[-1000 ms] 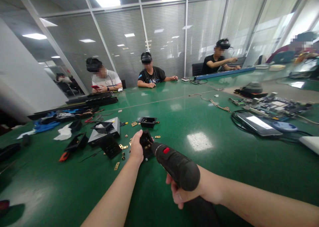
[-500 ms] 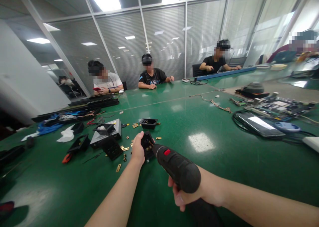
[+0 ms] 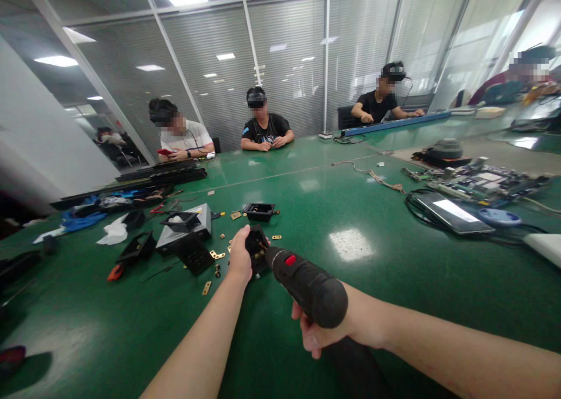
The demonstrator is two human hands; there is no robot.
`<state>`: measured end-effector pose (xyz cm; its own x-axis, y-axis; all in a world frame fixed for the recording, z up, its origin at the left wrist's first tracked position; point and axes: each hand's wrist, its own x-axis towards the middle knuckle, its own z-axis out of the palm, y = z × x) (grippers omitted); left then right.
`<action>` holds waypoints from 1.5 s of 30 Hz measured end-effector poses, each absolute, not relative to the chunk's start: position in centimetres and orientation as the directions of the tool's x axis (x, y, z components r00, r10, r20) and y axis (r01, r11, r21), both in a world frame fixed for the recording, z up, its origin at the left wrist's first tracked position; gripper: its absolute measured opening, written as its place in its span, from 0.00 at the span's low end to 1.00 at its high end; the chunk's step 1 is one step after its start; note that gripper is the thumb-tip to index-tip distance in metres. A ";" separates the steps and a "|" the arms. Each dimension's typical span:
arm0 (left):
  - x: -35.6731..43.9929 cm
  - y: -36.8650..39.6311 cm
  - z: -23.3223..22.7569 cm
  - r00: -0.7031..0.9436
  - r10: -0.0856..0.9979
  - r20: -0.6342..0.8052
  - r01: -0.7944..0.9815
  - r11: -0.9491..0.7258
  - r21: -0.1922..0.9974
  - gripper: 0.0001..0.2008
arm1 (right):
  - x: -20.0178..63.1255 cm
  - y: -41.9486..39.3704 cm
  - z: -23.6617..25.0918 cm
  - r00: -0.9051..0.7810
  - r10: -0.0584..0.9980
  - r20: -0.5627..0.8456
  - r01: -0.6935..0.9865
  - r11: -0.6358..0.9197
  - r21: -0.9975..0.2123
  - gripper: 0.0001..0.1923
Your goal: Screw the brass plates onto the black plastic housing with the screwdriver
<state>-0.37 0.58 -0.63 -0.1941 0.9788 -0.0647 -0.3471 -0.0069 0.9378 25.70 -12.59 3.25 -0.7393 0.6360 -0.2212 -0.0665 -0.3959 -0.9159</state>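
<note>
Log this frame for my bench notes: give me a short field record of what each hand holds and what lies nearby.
left hand: shut on small black housing, held on the green table
right hand: shut on electric screwdriver, its tip at the housing
near left: brass plates, black tray, grey box
far right: tablet, circuit boards
others: three seated people across the table

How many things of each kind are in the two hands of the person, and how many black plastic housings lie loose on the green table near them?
Black electric screwdriver, in the right hand: 1
Black plastic housing, held by the left hand: 1
Loose black housings on the green table, such as the tray: about 5; overlaps make this uncertain
Total: about 7
</note>
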 end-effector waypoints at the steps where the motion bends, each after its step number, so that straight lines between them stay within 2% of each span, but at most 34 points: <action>1: -0.4 0.6 -0.6 -0.202 0.976 -0.078 -0.342 0.004 0.940 0.29 | 25.7 -12.5 3.2 -0.743 0.635 -0.209 -0.072 -0.387 -0.919 0.25; 6: -0.1 0.6 -0.3 -0.205 0.972 -0.112 -0.330 0.039 0.943 0.30 | 25.7 -12.4 3.1 -0.743 0.636 -0.209 -0.090 -0.405 -0.910 0.26; 17: -0.1 0.2 0.2 -0.201 0.976 -0.083 -0.307 0.018 0.952 0.31 | 25.5 -12.4 3.0 -0.742 0.633 -0.223 -0.081 -0.414 -0.907 0.27; 28: -0.2 0.3 0.0 -0.204 0.976 -0.076 -0.297 0.013 0.955 0.32 | 25.2 -12.4 3.3 -0.748 0.629 -0.212 -0.088 -0.410 -0.908 0.32; 37: -0.2 0.2 0.2 -0.188 0.980 -0.056 -0.292 -0.001 0.956 0.31 | 25.3 -12.4 3.4 -0.756 0.616 -0.221 -0.080 -0.422 -0.903 0.32; 45: -0.3 0.4 -0.2 -0.177 0.980 -0.093 -0.321 0.032 0.947 0.32 | 25.4 -12.4 3.0 -0.733 0.638 -0.236 -0.058 -0.404 -0.913 0.30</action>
